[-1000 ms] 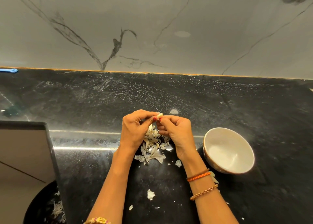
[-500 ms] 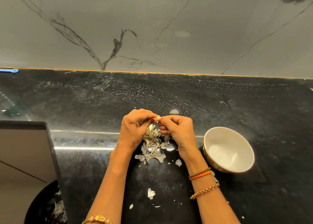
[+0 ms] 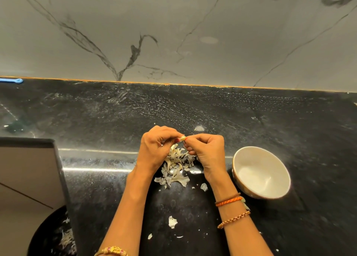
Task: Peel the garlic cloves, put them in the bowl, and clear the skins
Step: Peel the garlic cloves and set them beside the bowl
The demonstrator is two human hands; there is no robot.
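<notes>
Pale garlic clove (image 3: 182, 138) is pinched between left hand (image 3: 155, 149) and right hand (image 3: 207, 152), directly over the skins (image 3: 174, 168), so peelings join them.

No readable text, label, brand, number or sign showing anywhere in view.
</notes>
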